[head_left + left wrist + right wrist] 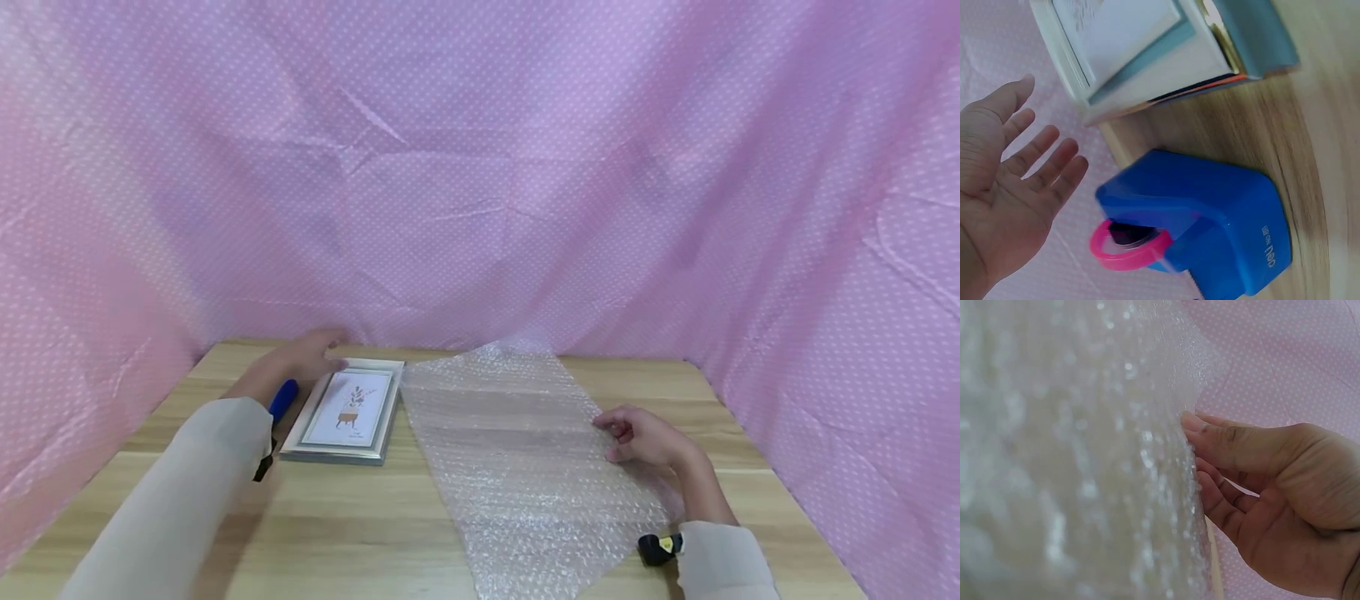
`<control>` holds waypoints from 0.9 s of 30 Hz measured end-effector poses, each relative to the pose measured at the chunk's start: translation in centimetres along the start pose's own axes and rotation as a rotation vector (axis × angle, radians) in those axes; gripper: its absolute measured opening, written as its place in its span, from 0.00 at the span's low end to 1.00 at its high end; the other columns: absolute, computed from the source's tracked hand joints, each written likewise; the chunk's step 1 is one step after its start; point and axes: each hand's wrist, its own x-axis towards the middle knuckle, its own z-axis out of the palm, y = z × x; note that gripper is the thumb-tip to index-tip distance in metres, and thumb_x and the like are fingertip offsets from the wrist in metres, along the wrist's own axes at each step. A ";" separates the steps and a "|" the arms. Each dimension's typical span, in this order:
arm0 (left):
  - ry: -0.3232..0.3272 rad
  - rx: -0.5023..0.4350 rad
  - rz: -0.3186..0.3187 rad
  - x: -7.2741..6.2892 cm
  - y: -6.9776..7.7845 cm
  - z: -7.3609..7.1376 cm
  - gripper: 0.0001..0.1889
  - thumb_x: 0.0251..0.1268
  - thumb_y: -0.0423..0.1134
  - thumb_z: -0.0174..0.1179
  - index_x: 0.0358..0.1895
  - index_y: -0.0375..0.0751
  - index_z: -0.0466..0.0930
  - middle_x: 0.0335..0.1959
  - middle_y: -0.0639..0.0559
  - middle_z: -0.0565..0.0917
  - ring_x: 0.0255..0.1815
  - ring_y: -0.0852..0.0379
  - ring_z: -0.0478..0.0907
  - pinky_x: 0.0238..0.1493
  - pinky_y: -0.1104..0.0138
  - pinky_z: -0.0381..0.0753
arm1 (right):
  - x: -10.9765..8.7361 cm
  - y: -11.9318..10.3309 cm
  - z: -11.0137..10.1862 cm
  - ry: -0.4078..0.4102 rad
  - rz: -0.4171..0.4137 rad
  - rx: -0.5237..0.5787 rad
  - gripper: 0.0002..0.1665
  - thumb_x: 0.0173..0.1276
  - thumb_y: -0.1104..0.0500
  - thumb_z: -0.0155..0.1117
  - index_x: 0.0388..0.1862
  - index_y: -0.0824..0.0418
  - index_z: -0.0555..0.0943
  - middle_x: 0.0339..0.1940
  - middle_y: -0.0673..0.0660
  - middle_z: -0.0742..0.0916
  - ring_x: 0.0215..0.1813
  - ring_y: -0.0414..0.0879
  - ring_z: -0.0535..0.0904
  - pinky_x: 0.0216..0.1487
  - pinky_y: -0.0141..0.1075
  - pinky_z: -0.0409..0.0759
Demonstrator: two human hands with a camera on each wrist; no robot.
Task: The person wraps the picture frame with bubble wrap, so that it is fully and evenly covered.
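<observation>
A silver picture frame with a plant drawing lies flat on the left of the table. Over its far left corner my left hand reaches with fingers loosely spread and nothing in them; the left wrist view shows the open palm beside the frame. Partly behind that forearm stands a blue tape dispenser with a pink ring. A sheet of clear bubble wrap is spread right of the frame. My right hand pinches its right edge between thumb and fingers, seen closely in the right wrist view.
The wooden table ends at a pink dotted cloth that hangs behind it and along both sides. The bubble wrap's far corner reaches up against the cloth. Black wrist devices show at both sleeves.
</observation>
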 end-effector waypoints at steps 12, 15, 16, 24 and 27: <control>-0.083 -0.126 -0.104 1.7 -2.7 0.3 0.28 0.76 0.42 0.60 0.69 0.24 0.67 0.62 0.23 0.74 0.63 0.27 0.71 0.63 0.38 0.72 | 0.0 -0.1 -0.3 0.000 -0.006 0.010 0.32 0.57 0.66 0.80 0.60 0.73 0.80 0.46 0.62 0.82 0.48 0.53 0.77 0.45 0.32 0.81; -0.106 -0.163 -0.126 1.8 -3.1 0.5 0.28 0.75 0.42 0.61 0.68 0.24 0.69 0.62 0.24 0.74 0.63 0.28 0.71 0.64 0.39 0.72 | 0.0 -0.2 -0.2 0.002 0.005 0.023 0.32 0.56 0.66 0.80 0.60 0.72 0.80 0.45 0.62 0.82 0.47 0.53 0.77 0.44 0.31 0.80; -0.108 -0.176 -0.137 1.9 -3.3 0.6 0.28 0.75 0.42 0.61 0.67 0.25 0.70 0.62 0.25 0.74 0.64 0.29 0.71 0.65 0.40 0.71 | 0.0 -0.2 -0.1 0.006 0.008 0.026 0.32 0.56 0.66 0.80 0.60 0.72 0.80 0.45 0.62 0.82 0.47 0.53 0.77 0.44 0.31 0.80; -0.150 -0.272 -0.217 2.6 -3.9 0.8 0.24 0.72 0.35 0.62 0.65 0.24 0.72 0.58 0.31 0.78 0.57 0.38 0.75 0.62 0.46 0.76 | 0.0 -0.4 -0.1 -0.002 0.015 0.028 0.32 0.56 0.66 0.80 0.60 0.71 0.80 0.45 0.62 0.82 0.47 0.52 0.77 0.44 0.32 0.80; -0.158 -0.244 -0.224 2.8 -4.1 0.7 0.24 0.70 0.35 0.63 0.64 0.26 0.74 0.56 0.33 0.80 0.54 0.40 0.76 0.60 0.47 0.77 | 0.0 -0.5 -0.1 -0.003 0.010 0.030 0.33 0.56 0.67 0.80 0.60 0.72 0.80 0.45 0.62 0.82 0.47 0.52 0.76 0.43 0.31 0.80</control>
